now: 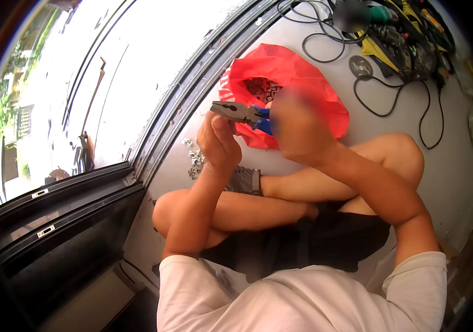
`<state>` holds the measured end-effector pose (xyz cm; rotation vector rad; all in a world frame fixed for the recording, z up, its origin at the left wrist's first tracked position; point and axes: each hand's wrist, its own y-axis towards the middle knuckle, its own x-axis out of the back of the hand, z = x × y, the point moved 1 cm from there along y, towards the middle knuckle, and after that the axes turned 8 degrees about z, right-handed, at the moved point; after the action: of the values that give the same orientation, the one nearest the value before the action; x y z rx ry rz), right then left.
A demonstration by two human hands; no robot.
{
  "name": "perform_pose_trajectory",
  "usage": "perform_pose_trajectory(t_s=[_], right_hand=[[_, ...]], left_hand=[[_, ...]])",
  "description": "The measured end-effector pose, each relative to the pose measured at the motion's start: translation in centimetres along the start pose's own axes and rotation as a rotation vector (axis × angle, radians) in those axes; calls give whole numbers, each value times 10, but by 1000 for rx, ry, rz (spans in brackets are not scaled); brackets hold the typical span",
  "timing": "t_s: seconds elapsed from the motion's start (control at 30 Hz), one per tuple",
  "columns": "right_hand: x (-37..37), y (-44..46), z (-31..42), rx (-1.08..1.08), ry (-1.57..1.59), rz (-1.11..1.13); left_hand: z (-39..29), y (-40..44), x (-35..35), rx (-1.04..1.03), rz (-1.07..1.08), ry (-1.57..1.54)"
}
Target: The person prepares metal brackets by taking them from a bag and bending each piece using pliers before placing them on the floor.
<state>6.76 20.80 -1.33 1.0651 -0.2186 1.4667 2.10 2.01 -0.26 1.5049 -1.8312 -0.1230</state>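
Two hands (220, 141) (300, 127) and pliers (239, 113) partly hide the red bag (328, 91).

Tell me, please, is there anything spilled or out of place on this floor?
Small metal pieces lie scattered on the floor beside the red plastic bag, which holds small bits too, so they may have spilled. Also, a circular saw blade lies uncovered, teeth exposed.

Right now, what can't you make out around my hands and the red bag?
All in the head view:
Right hand: blurred, so its finger positions are unclear.
Blue-handled pliers: handle ends hidden by the right hand.
Left hand: its own curled fingers hide whether it holds anything.
Pieces inside the red bag: too small to identify.
Dark round shape, upper right: blurred.
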Motion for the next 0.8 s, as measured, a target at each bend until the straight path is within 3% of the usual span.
perform_pose_trajectory(t_s=[0.07,0.13,0.23,0.5,0.57,0.6,0.67,0.73,0.8], right_hand=[[9,2,8,-9,47,-9],[12,2,11,-280,158,102],[18,-1,-4,-377,127,104],[7,-9,-6,-369,175,195],[6,-9,-9,-371,213,193],[7,-8,-12,-401,249,327],[13,-3,-14,-431,280,474],[20,0,-13,-635,374,786],[11,-10,-21,-619,270,742]], left_hand=[[-3,2,-1,-13,-22,-3],[-5,7,3,-86,-47,28],[-2,11,7,-101,-74,15],[-3,7,12,9,-29,1],[7,5,11,200,-41,-290],[9,9,15,200,-48,-293],[15,23,29,379,103,-328],[40,35,48,510,269,-414],[70,38,66,649,430,-292]])
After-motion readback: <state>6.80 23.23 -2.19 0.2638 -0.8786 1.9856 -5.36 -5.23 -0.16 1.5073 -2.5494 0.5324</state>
